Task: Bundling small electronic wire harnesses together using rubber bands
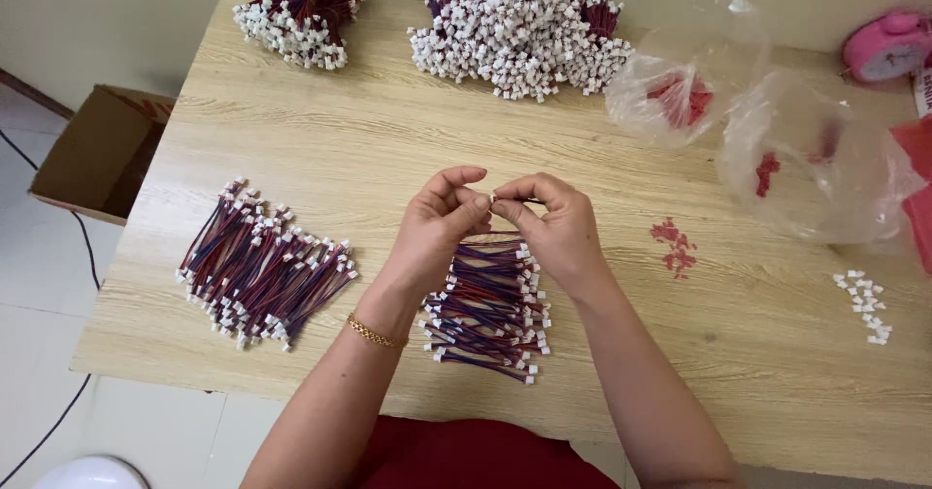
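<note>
1. Red-and-blue short wire leads with small white plastic connectors (490, 304) are lying in a loose pile on the pale wood-grain counter (388, 149), directly beneath the person's two raised hands.
2. Left hand (437, 222), with a thin gold bracelet (374, 333) at the wrist, is pinching one end of a single lead between thumb and fingertips.
3. Right hand (553, 222) is meeting it fingertip to fingertip, closed narrowly on the same tiny white connector; the piece itself is too small to make out clearly.
4. A second, fanned-out batch of matching leads (262, 275) is resting on the counter to the left, well apart from the hands.
5. Two large heaps of bundled leads with white connector ends (519, 28) are sitting along the far edge.
6. Clear plastic bags holding small red parts (757, 130) are lying at the right, with a few loose red parts (673, 244) and a scatter of loose white connectors (864, 304) near them.
7. A pink alarm clock (888, 47) is standing at the far right corner, and a brown cardboard box (102, 149) is sitting on the floor to the left.
</note>
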